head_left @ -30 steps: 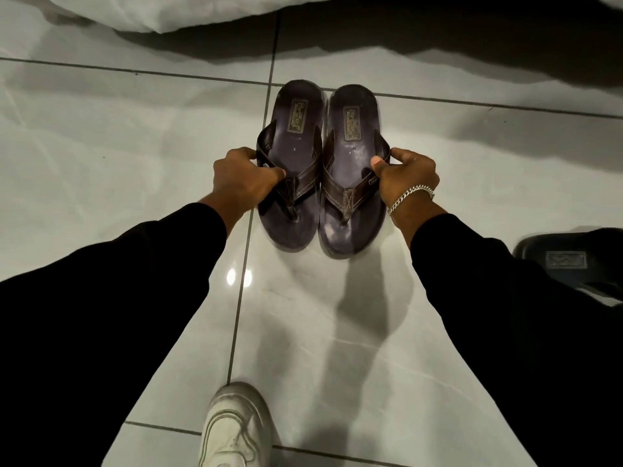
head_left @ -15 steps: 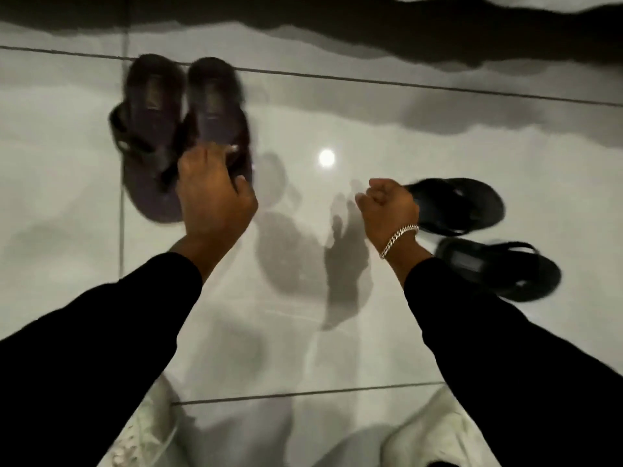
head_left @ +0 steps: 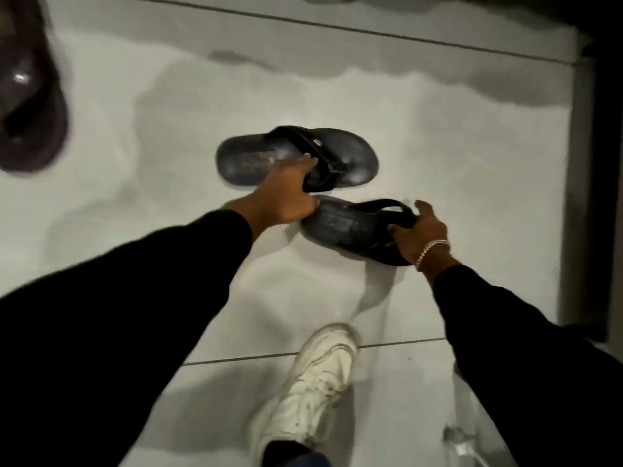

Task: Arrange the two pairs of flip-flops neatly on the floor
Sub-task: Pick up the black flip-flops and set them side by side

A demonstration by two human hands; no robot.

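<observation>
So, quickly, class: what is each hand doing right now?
Left hand: closed on the strap of the far black flip-flop.
Right hand: closed on the strap of the near black flip-flop.

Long black sleeves [head_left: 118, 315], silver chain bracelet [head_left: 429, 251] — right wrist, chunky white sneaker [head_left: 313, 389]

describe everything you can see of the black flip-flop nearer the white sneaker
The nearer black flip-flop is dark and matte, rubbery-looking, with a faint printed label on its footbed and a black Y-strap. It lies sole-down on the pale tiled floor, lengthwise across the view, toe end to the right. The right hand grips its strap there; the left hand appears to touch its heel end.
</observation>
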